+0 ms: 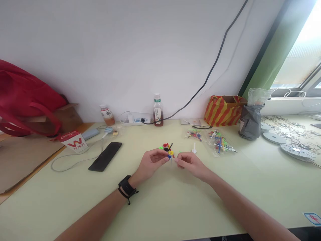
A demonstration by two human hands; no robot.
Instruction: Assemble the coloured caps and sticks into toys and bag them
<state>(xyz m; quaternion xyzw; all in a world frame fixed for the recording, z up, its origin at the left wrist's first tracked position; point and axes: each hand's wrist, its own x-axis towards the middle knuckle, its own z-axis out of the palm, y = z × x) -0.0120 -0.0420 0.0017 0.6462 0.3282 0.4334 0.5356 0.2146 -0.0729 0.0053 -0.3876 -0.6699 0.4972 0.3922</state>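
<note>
My left hand [151,163], with a black watch on its wrist, is closed in a pinch on a small blue plastic piece [169,156]. Facing it from the right, my right hand [192,164] has thumb and forefinger pressed together. What lies between those right fingertips is too small to make out. Just beyond the fingers is a loose cluster of small plastic pieces, among them a red one [165,145], a green one [161,148] and a yellow one [172,153]. A white piece with a round base [194,148] stands apart, past my right hand.
Clear bags of coloured pieces [220,142] lie right of centre. Behind are a striped bag [223,112], a bottle [157,112] and a power strip [137,119]. A black phone [105,156] and a red-and-white box [74,142] are on the left; grey discs [297,151] sit far right.
</note>
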